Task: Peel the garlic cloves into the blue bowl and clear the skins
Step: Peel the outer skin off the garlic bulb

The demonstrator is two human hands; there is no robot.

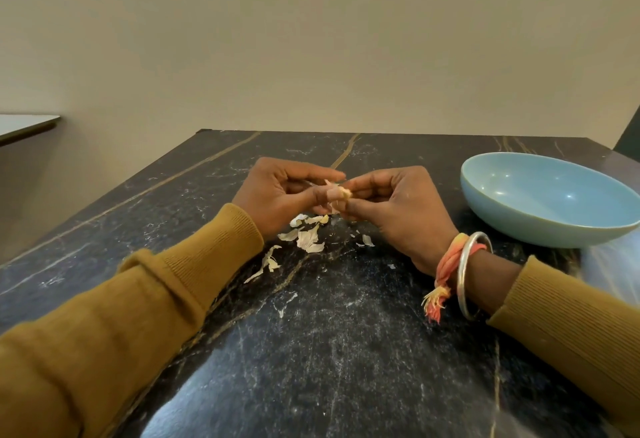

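- Black stone-look table (346, 351), veined in white and gold, carries everything. Two forearms in mustard knit sleeves (173, 282) reach across it.
- The left grip (280, 192) and the right grip (398, 205) meet fingertip to fingertip above the table. The fingers of both are curled, and both pinch the same garlic clove (341, 192).
- The clove sits right where the two grips touch and is partly hidden by the fingers. A pale flap of skin sticks up from it beside the left grip's forefinger.
- Loose garlic skins (308, 242) lie on the table just beneath the two grips, on the near side, and trail off beside the left wrist. A few smaller flakes lie just beside the right grip.
- The blue bowl (554, 195) stands on the table on the outer side of the right grip, near it but not touching. Its glossy inside shows small spots of light.
- A silver bangle (462, 282) and a twisted orange-pink thread band (448, 259) circle the wrist just behind the right grip.
- A beige wall (311, 39) rises beyond the table's far edge, past both grips.
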